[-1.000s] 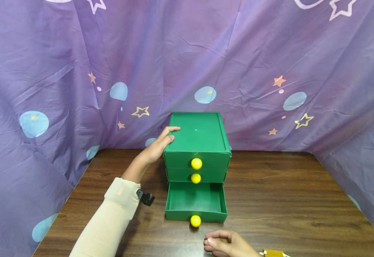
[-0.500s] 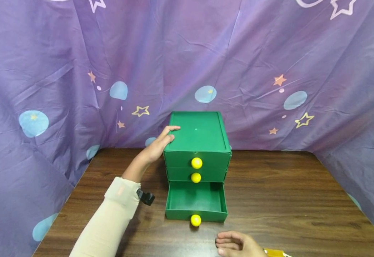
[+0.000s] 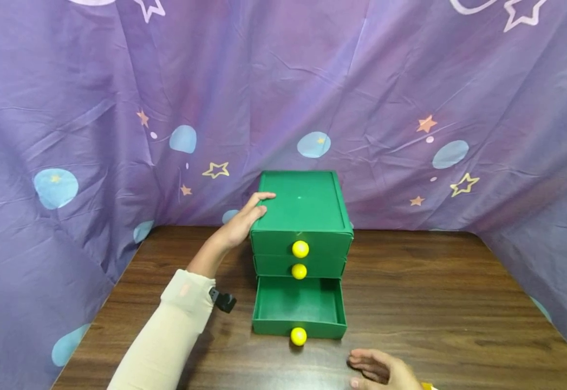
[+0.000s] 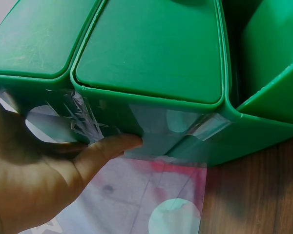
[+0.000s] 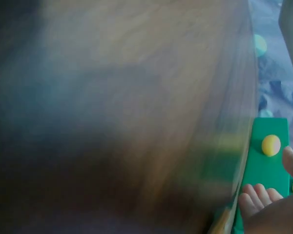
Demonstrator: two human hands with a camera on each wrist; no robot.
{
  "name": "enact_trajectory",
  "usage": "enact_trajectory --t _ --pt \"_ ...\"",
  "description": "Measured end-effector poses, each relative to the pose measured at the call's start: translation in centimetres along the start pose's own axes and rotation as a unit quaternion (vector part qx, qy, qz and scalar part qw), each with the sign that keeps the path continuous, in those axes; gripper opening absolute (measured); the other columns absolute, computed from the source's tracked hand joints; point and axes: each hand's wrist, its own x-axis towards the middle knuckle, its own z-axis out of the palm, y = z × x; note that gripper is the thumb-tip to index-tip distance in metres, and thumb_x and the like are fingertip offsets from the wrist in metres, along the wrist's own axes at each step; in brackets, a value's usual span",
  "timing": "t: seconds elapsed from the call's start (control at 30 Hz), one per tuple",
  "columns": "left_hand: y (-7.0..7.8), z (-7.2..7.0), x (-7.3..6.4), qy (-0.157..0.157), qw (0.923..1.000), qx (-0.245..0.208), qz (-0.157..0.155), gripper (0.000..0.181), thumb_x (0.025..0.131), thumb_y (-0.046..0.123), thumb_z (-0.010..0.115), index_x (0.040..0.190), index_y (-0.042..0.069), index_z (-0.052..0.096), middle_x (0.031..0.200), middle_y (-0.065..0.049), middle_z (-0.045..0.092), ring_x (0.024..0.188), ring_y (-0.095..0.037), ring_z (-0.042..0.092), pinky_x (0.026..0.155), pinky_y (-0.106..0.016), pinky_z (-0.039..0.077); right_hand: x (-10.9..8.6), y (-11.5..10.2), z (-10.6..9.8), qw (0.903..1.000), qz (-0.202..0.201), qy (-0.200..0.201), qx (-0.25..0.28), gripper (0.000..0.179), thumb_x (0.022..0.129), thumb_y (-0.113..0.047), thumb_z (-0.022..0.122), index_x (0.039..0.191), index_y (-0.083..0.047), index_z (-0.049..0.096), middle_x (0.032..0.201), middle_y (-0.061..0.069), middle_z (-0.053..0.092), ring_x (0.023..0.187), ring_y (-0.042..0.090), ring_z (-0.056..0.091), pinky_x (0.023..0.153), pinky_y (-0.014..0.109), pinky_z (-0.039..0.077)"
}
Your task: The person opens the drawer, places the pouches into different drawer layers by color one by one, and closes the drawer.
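A green drawer unit with yellow ball knobs stands on the table. Its bottom drawer is pulled out and has nothing inside; the two drawers above are closed. My left hand rests against the unit's upper left side, fingertips over the top edge. In the left wrist view the thumb of that hand lies along the taped side wall. My right hand, loosely curled and holding nothing, is in front of the drawer and to its right, apart from the bottom knob. The right wrist view is partly blurred.
The brown wooden table extends on both sides of the unit. A purple curtain with stars and blue spots hangs behind it and along both sides. A small black device sits at the left sleeve cuff.
My right hand has drawn away to the right from near the bottom knob, its fingers loosening. The left hand and the pulled-out drawer stay as they were.
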Motion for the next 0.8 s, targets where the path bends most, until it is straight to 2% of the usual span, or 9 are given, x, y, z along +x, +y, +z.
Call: enact_trajectory --t 0.17,0.3,0.37,0.47,0.63,0.7,0.77,0.8 --pt "0.0 0.2 0.1 -0.004 1.0 -0.001 -0.002 0.049 0.109 0.023 0.03 0.157 0.012 0.032 0.169 -0.017 0.018 0.155 -0.037 0.014 0.123 -0.061 0.013 -1.2 0.1 -1.2 0.9968 0.002 0.043 -0.067 0.058 0.093 -0.016 0.077 0.134 0.019 0.054 0.126 0.03 0.067 0.106 -0.006 0.065 0.09 0.012 0.05" --pt "0.0 0.2 0.0 -0.003 1.0 -0.004 0.001 0.049 0.109 0.022 0.03 0.156 0.01 0.032 0.168 -0.018 0.018 0.155 -0.037 0.015 0.123 -0.06 0.013 -2.1 0.4 -2.1 0.9902 0.022 0.089 -0.106 0.058 0.09 -0.017 0.08 0.134 0.014 0.057 0.124 0.024 0.07 0.105 -0.01 0.063 0.088 0.012 0.051" --pt "0.0 0.2 -0.1 -0.002 1.0 -0.006 0.002 0.049 0.109 0.021 0.03 0.156 0.009 0.032 0.168 -0.018 0.019 0.155 -0.037 0.015 0.124 -0.059 0.014 -2.4 0.6 -2.4 0.9863 0.019 0.107 -0.124 0.057 0.089 -0.014 0.081 0.133 0.014 0.057 0.124 0.025 0.07 0.105 -0.01 0.062 0.087 0.013 0.052" --pt "-0.1 0.3 -0.1 0.0 1.0 -0.007 0.002 0.049 0.109 0.021 0.031 0.156 0.009 0.033 0.168 -0.019 0.02 0.155 -0.037 0.015 0.124 -0.06 0.013 -2.8 0.8 -2.8 0.9788 0.044 0.14 -0.143 0.06 0.086 -0.017 0.084 0.134 0.01 0.059 0.125 0.022 0.071 0.105 -0.009 0.063 0.086 0.015 0.053" --pt "-0.3 0.4 -0.1 -0.001 1.0 -0.005 0.0 0.049 0.109 0.022 0.031 0.156 0.01 0.033 0.168 -0.019 0.02 0.154 -0.037 0.016 0.123 -0.06 0.014 -3.4 1.1 -3.3 0.9627 0.107 0.182 -0.169 0.066 0.082 -0.023 0.088 0.137 0.002 0.061 0.13 0.016 0.07 0.106 0.0 0.067 0.087 0.019 0.054" --pt "-0.2 0.4 -0.1 -0.002 1.0 -0.004 -0.001 0.048 0.109 0.022 0.031 0.156 0.011 0.033 0.168 -0.018 0.02 0.154 -0.036 0.016 0.124 -0.059 0.014 -3.6 1.4 -3.6 0.9574 0.105 0.193 -0.188 0.067 0.081 -0.024 0.089 0.136 0.002 0.061 0.128 0.015 0.07 0.105 0.0 0.066 0.087 0.021 0.054" --pt "-0.2 0.4 -0.1 -0.001 1.0 -0.004 0.0 0.048 0.109 0.022 0.031 0.156 0.011 0.033 0.168 -0.017 0.02 0.155 -0.036 0.016 0.124 -0.059 0.014 -3.8 1.9 -4.0 0.9569 0.071 0.195 -0.203 0.064 0.082 -0.019 0.088 0.135 0.004 0.061 0.125 0.015 0.071 0.104 -0.005 0.064 0.086 0.02 0.054" --pt "-0.2 0.4 0.0 0.0 1.0 -0.003 -0.001 0.048 0.109 0.022 0.031 0.156 0.011 0.034 0.168 -0.017 0.021 0.155 -0.035 0.016 0.124 -0.058 0.014 -3.9 2.3 -4.2 0.9558 0.049 0.2 -0.21 0.062 0.081 -0.016 0.088 0.134 0.005 0.062 0.122 0.009 0.073 0.103 -0.008 0.062 0.084 0.018 0.053"
